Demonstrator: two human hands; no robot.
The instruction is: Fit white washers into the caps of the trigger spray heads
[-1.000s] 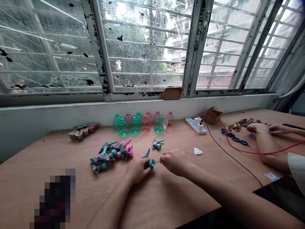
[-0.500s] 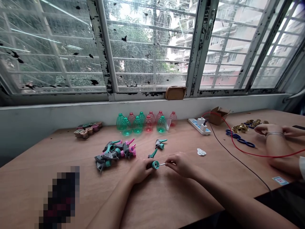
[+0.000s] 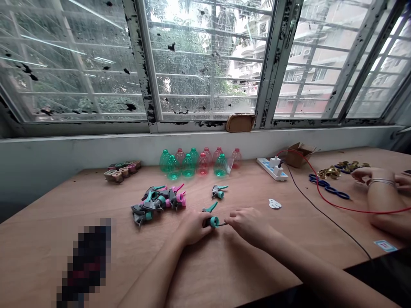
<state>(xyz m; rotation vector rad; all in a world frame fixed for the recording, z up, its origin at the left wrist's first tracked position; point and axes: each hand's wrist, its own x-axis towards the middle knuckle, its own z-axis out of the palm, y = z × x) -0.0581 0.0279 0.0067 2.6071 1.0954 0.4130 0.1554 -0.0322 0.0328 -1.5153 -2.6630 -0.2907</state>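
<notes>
My left hand [image 3: 193,227] is closed round a grey and teal trigger spray head [image 3: 214,221], lying low over the table with its teal collar facing right. Between the fingertips of my right hand [image 3: 246,223] is a thin stick-like tube [image 3: 222,224], its far end at the collar's lower right edge. Whether that end sits inside the collar I cannot tell. Just beyond my hands lies another grey and teal spray head [image 3: 219,192]. To the left is a pile of spray heads [image 3: 157,204], grey with teal or pink parts.
Green and red clear bottles [image 3: 188,166] stand along the wall. Small stacked pieces [image 3: 122,172] sit back left. White flat pieces [image 3: 274,204], a power strip [image 3: 272,169] and a red cable [image 3: 334,205] are to the right. Another person's arm [image 3: 382,196] rests beside blue scissors [image 3: 336,191].
The view has shifted slightly, moving everything a little to the right. The spray head's collar has turned a bit further right, and the tube now meets its lower edge.
</notes>
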